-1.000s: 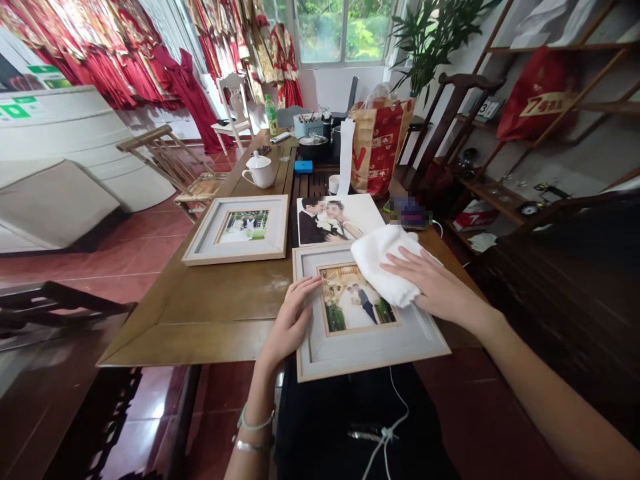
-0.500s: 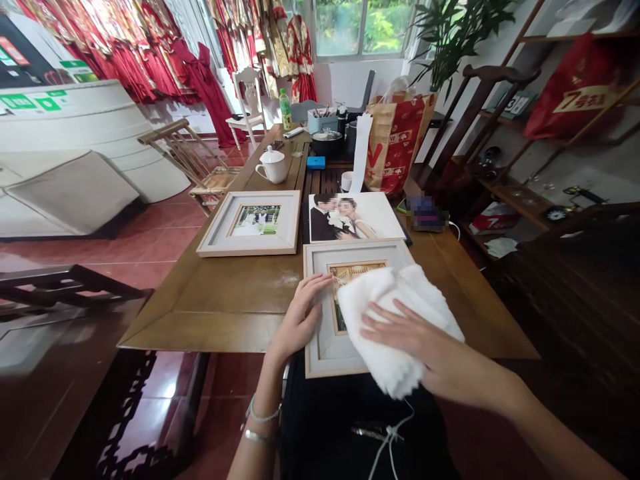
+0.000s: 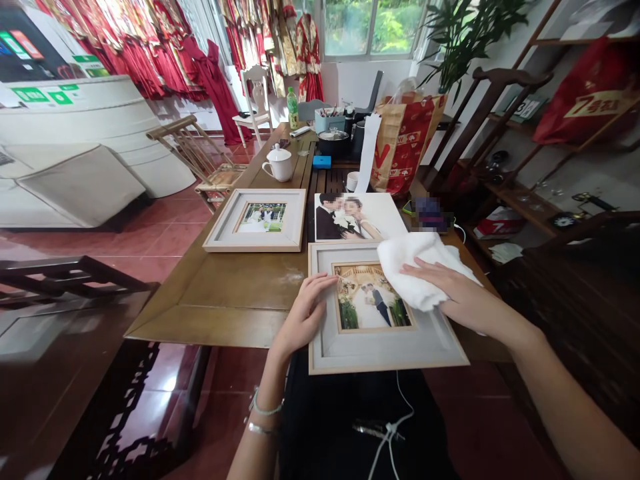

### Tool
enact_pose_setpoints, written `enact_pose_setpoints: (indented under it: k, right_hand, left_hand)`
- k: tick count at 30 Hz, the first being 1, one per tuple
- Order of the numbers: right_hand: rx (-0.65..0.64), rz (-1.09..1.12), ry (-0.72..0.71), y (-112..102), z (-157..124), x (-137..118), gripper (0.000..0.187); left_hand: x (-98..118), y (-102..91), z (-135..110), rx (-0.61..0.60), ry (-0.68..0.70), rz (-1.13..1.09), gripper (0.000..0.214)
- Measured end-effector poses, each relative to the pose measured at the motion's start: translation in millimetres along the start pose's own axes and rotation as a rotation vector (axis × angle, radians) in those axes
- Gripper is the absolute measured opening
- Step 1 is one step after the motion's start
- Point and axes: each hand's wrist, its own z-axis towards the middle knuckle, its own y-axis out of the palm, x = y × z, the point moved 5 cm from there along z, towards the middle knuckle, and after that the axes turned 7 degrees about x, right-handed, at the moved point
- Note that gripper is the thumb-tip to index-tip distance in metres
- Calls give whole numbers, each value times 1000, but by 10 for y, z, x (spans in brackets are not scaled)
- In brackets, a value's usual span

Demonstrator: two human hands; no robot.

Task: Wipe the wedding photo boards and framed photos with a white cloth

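Fingers of the left hand (image 3: 304, 317) lie spread and unclenched on the left border of a pale picture frame (image 3: 385, 348), steadying it and gripping nothing. The frame lies flat at the near edge of the table (image 3: 235, 297), and its near side juts out past the wood over the person's lap. The right hand (image 3: 453, 297) presses a bunched white cloth (image 3: 415, 263) onto the frame's far right corner. Its fingers are stretched out flat over the cloth rather than curled round it, and the cloth just touches the photo's right edge.

Just beyond the frame lies a loose photo print (image 3: 370, 213), and to its left a second frame (image 3: 225, 230) lies flat. Farther up the table stand a lidded white cup (image 3: 280, 165) and, to the right, a red paper bag (image 3: 406, 143).
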Motion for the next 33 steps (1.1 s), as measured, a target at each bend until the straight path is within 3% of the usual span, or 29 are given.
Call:
enact_pose_setpoints:
  k: [3, 6, 13, 17, 25, 33]
  right_hand:
    - [97, -10, -24, 27, 377, -89, 71]
    - [115, 28, -80, 86, 676, -265, 73]
    - [-40, 110, -398, 346, 1171, -929, 74]
    - [-70, 55, -397, 385, 1260, -1119, 68]
    - [-40, -148, -225, 252, 1057, -879, 59]
    - [46, -345, 35, 57, 610, -128, 64]
  left_hand:
    - [12, -6, -3, 1, 1, -4, 55]
    - [19, -5, 0, -4, 7, -6, 54]
    - [-16, 8, 11, 37, 19, -16, 49]
    - [-32, 13, 7, 54, 11, -16, 50]
    - [16, 11, 16, 10, 18, -37, 50]
    - [4, 8, 3, -5, 27, -39, 53]
